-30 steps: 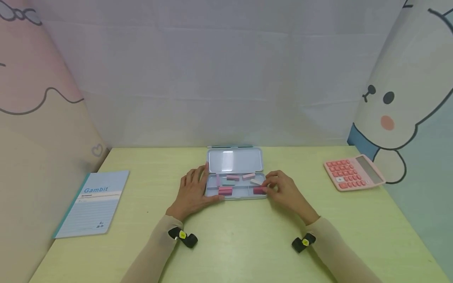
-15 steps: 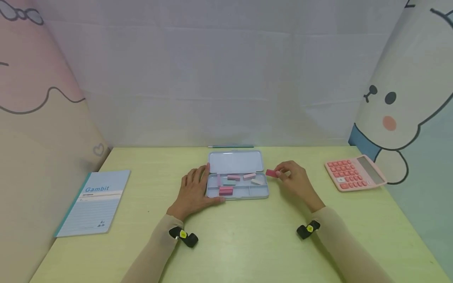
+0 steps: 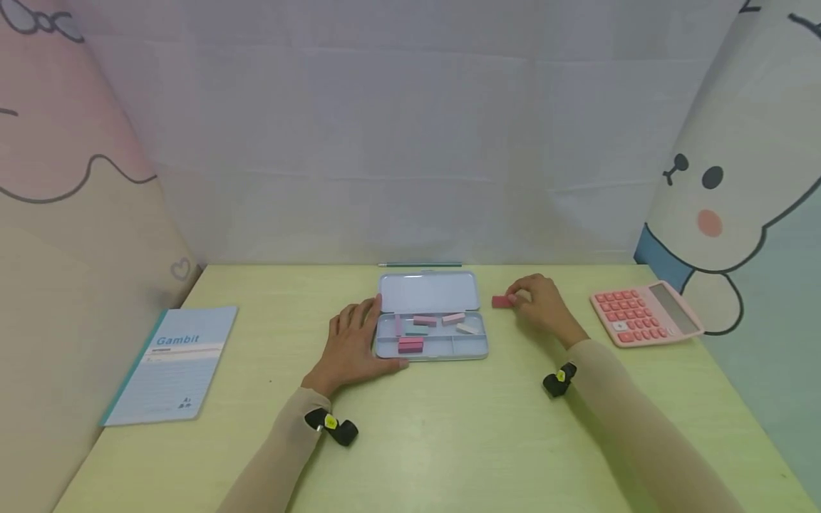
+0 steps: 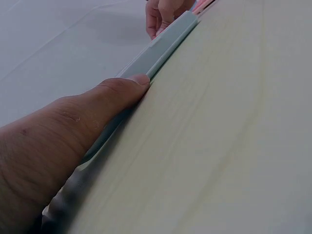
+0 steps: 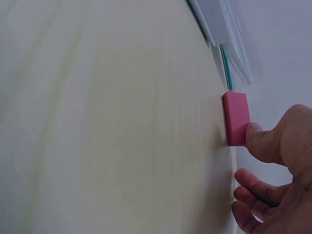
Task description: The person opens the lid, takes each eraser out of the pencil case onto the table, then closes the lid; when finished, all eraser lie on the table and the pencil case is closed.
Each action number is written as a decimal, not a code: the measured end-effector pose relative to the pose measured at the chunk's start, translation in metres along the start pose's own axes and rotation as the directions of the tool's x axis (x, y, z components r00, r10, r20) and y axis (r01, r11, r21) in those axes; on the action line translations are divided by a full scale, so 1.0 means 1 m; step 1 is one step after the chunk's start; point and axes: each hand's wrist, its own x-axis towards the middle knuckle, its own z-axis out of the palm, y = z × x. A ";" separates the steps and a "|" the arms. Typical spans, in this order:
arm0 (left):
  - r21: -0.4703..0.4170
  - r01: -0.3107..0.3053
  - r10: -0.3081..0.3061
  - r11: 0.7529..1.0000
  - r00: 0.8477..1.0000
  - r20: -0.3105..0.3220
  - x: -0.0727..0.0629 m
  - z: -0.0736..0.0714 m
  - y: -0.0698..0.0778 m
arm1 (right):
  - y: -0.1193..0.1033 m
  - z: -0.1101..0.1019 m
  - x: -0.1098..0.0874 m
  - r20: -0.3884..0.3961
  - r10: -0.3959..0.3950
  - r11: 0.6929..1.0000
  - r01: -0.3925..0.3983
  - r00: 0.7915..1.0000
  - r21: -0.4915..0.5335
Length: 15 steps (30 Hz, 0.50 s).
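Note:
A pale blue pencil case (image 3: pixel 431 348) lies with its lid (image 3: pixel 428 292) swung back. My left hand (image 3: pixel 351 349) rests spread at its left end, thumb touching the front edge; the left wrist view shows that thumb (image 4: pixel 122 90) against the case's wall. To the right of the case, my right hand (image 3: pixel 541 305) pinches a dark pink block-shaped eraser (image 5: pixel 237 118) at one end, at the tabletop. In the case lie two stacked pink blocks (image 3: pixel 410 345), a white stick (image 3: pixel 467 328), a mint stick (image 3: pixel 417 330) and several pink sticks (image 3: pixel 425 321).
A green pencil (image 3: pixel 420 265) lies behind the lid at the table's back edge. Further right sits a pink calculator (image 3: pixel 644 313). A light blue notebook (image 3: pixel 173 367) lies at the left side of the table.
My right hand has lifted the dark pink eraser out of the case's front right compartment and carried it right and back to the tabletop. My left hand has stayed at the case.

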 end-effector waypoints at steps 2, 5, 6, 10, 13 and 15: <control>-0.009 0.001 -0.001 1.000 1.000 -0.002 0.000 0.000 0.001 | 0.001 0.002 0.001 0.013 0.022 1.000 -0.022 1.000 0.004; -0.024 0.006 -0.006 1.000 1.000 0.002 0.000 -0.002 0.002 | 0.002 0.003 0.002 0.015 0.045 0.999 -0.045 0.999 0.009; -0.029 0.008 -0.008 1.000 1.000 0.003 0.000 -0.002 0.002 | 0.002 0.003 0.003 0.013 0.047 0.999 -0.047 0.999 0.009; -0.030 0.015 -0.015 0.999 1.000 0.004 0.000 -0.001 0.002 | 0.004 0.004 0.006 -0.003 0.041 0.999 -0.040 0.999 0.011; -0.026 0.014 -0.014 1.000 1.000 0.003 0.000 0.000 0.001 | 0.007 0.008 0.008 -0.029 0.028 1.000 -0.027 0.999 0.013; -0.027 0.015 -0.015 1.000 1.000 0.003 0.000 0.000 0.001 | 0.008 0.010 0.010 -0.045 0.013 1.000 -0.013 0.999 0.004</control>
